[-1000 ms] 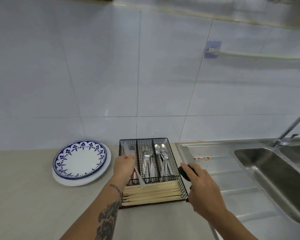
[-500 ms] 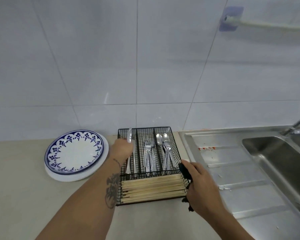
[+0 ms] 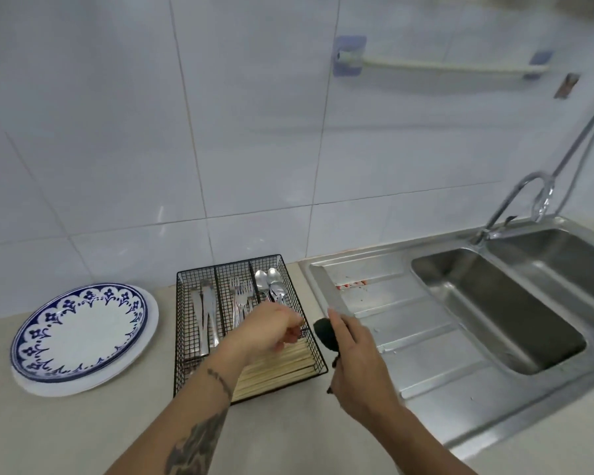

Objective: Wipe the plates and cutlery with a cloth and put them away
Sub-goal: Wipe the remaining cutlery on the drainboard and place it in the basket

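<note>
A black wire cutlery basket (image 3: 178, 341) stands on the counter against the tiled wall. Knives (image 3: 204, 313) lie in its left compartment, forks (image 3: 240, 298) in the middle, spoons (image 3: 270, 282) on the right, and wooden chopsticks (image 3: 282, 370) across the front. My left hand (image 3: 271, 323) hovers over the basket's right side with its fingers curled and nothing visible in them. Just right of the basket, my right hand (image 3: 357, 368) grips a dark cloth (image 3: 324, 332). A blue-patterned plate (image 3: 79, 332) sits stacked on a white plate (image 3: 150, 332) left of the basket.
A steel draining board (image 3: 412, 323) and a sink basin (image 3: 494, 303) lie to the right, with a second basin behind and a faucet (image 3: 528, 197) at the back. A towel rail (image 3: 426, 65) is fixed on the tiled wall. The beige counter (image 3: 66, 433) runs along the front.
My left hand let go of the knife in the basket's left compartment and moved right, over the spoon side. My right hand kept hold of the cloth beside the basket.
</note>
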